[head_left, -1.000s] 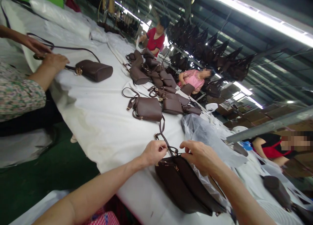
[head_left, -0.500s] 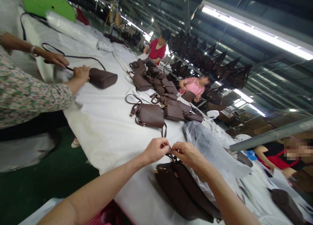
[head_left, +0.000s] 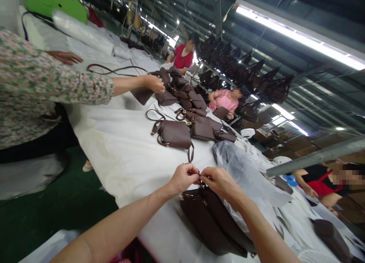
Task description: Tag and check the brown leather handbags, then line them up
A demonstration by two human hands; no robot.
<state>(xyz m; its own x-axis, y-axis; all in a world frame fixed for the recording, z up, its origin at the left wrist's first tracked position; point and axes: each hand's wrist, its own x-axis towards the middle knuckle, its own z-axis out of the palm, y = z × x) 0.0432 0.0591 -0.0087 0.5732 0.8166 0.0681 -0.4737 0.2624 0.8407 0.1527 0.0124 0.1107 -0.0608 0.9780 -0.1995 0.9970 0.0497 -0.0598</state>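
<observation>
Both hands, left (head_left: 185, 178) and right (head_left: 217, 181), pinched a strap (head_left: 202, 183) in a closed grip above the dark bag (head_left: 213, 221) on the table (head_left: 114, 149).

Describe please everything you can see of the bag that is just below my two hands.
The bag is dark brown, smooth and leather-like, with two long sections side by side and small gold-coloured metal parts near the top. It lies slanted on the white table, beside clear plastic. At its top, the left hand and right hand pinch a dark piece, mostly hidden by the fingers. The right forearm hides part of one side; whether the bag is closed, I cannot tell.
</observation>
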